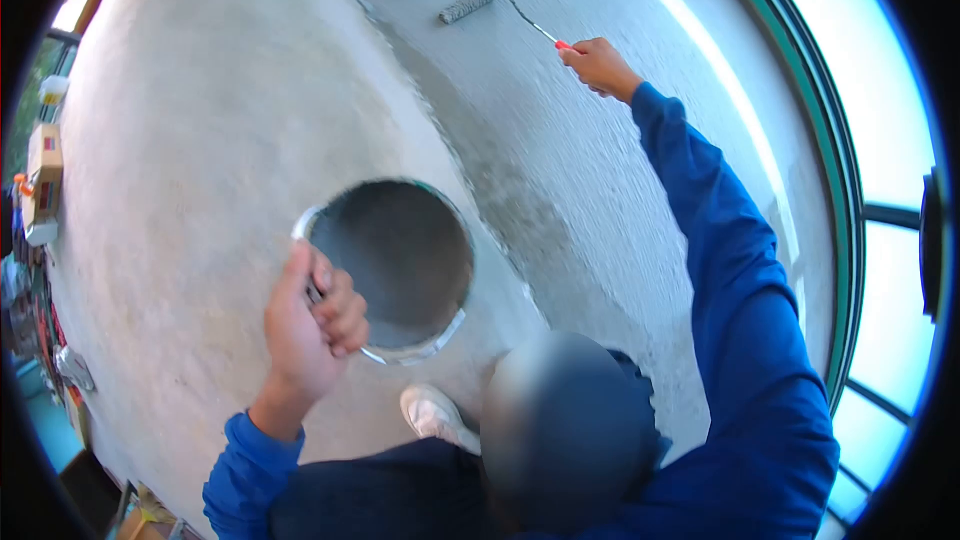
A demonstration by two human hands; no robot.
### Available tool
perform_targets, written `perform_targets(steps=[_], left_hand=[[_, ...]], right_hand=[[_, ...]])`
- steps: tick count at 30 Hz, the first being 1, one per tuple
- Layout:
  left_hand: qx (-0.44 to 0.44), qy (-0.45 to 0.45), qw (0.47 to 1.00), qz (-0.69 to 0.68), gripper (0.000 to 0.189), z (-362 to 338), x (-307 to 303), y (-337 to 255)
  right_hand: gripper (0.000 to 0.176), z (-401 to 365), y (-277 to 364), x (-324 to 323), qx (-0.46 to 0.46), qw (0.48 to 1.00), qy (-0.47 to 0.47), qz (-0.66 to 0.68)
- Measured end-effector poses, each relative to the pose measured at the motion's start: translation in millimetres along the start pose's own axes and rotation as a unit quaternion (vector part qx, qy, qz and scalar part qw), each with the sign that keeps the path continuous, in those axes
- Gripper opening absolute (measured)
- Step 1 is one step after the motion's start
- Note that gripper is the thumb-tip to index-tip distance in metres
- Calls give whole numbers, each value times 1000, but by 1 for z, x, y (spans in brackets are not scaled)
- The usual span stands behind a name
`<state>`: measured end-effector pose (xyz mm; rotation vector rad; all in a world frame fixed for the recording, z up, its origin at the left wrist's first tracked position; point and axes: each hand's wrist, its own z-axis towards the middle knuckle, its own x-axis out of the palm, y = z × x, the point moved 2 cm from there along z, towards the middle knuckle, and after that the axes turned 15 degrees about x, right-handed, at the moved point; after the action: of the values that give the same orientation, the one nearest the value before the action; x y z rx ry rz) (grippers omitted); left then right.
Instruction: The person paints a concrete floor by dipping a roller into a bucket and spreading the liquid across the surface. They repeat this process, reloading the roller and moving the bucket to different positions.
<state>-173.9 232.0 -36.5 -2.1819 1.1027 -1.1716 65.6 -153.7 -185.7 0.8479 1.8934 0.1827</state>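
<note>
My right hand (603, 70) is closed around the red handle of a paint roller (468, 6), arm stretched far forward. The roller's grey, wet-looking sleeve lies on the freshly coated floor (560, 140). In front of my body, my left hand (318, 315) is wrapped round the handle of a round bucket (430, 345). Dark grey, smooth material (395, 260) shows inside the bucket, below a smeared rim. Bare concrete (200, 170) lies beneath and to the left of the bucket.
A ragged wet edge runs between the bare concrete and the shiny grey coat. Green-framed windows (850, 240) border the right side. Boxes (45, 170) and mixed items line the far left. My white shoe (435, 415) stands just below the bucket.
</note>
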Motion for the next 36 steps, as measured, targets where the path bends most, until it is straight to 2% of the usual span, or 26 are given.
perform_targets(steps=[3,5,7,8,9,11,14,19,23,29,36], left_hand=[[26,-19,999,11,33,0,5,2],[42,-32,999,11,32,-1,6,3],[48,-33,998,18,30,-3,10,2],[52,-32,998,22,30,-2,10,2],[55,-29,998,26,30,-1,11,3],[61,-26,997,29,30,0,11,2],[64,-25,997,34,30,0,13,4],[65,-16,997,46,29,0,13,4],[58,-11,998,37,29,0,11,3],[50,-7,999,20,29,-1,10,3],[26,5,999,-24,32,0,10,1]], right_hand=[[47,-80,-78,-19,29,999,34,-21],[44,-125,-141,-23,-37,997,-29,-59],[37,-184,-187,-28,-23,999,-16,-46],[39,-209,-217,-28,-43,998,-21,-31],[35,-239,-239,-29,25,1000,-3,-14],[36,-292,-287,-30,23,999,-19,-33],[35,-368,-343,-37,108,993,7,-36],[34,-439,-376,-52,208,975,38,68],[34,-417,-368,-31,135,990,-12,42],[36,-273,-241,-2,-11,998,-66,9],[45,-98,-88,23,-93,991,-88,-48]])
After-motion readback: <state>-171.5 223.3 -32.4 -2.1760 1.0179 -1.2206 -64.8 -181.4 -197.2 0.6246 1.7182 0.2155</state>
